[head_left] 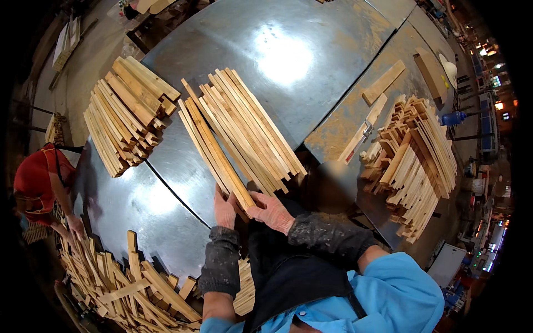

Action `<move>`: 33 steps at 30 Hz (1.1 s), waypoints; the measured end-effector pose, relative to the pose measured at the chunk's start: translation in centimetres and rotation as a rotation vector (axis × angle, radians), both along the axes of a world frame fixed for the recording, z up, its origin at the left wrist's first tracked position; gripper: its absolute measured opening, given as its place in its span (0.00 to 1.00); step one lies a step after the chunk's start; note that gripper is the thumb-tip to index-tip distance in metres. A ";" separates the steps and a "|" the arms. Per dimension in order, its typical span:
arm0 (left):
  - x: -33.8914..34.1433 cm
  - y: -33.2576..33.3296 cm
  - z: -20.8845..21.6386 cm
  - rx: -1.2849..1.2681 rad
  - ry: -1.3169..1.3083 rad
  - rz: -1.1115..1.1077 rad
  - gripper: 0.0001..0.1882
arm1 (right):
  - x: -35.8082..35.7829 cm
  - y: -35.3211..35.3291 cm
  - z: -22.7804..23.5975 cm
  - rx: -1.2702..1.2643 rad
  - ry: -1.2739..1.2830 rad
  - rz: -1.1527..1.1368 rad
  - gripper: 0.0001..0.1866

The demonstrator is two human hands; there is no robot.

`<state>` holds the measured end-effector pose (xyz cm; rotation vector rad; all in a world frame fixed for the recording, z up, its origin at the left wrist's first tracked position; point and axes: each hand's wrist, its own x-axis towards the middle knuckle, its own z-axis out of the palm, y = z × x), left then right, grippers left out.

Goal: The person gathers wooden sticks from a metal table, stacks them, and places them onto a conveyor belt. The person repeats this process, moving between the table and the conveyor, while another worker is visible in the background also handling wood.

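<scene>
Both hands wear pale pink gloves, with dark sleeve covers on the forearms. My right hand (pixel 273 212) is closed on the near end of a thick wooden strip (pixel 221 164). Against the near ends of the strips just left of it, my left hand (pixel 225 211) is closed too, its thumb up and its fingers partly hidden. That strip lies in a small group at the left of a row of wooden strips (pixel 250 130), which rest side by side on the metal table. A narrow gap separates this group from the rest of the row.
Stacked wood pieces (pixel 125 114) lie on the metal table (pixel 333 66) at left. A loose wood heap (pixel 133 288) fills the lower left, beside a person in red (pixel 41 180). At right are a wood stack (pixel 413 161) and a clamp-like tool (pixel 366 129).
</scene>
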<state>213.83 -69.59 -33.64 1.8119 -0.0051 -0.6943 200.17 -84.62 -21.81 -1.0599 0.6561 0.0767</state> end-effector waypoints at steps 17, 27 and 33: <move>-1.8 -6.5 14.2 -0.563 0.506 0.378 0.25 | -7.2 -3.6 6.5 -0.495 0.001 0.432 0.45; -2.9 -3.9 14.4 -0.407 0.378 0.490 0.17 | -4.7 -18.2 -5.6 -0.680 0.489 0.117 0.48; -5.4 -5.5 16.3 -0.383 0.358 0.530 0.18 | -3.6 -19.2 -8.7 -0.388 0.286 0.021 0.50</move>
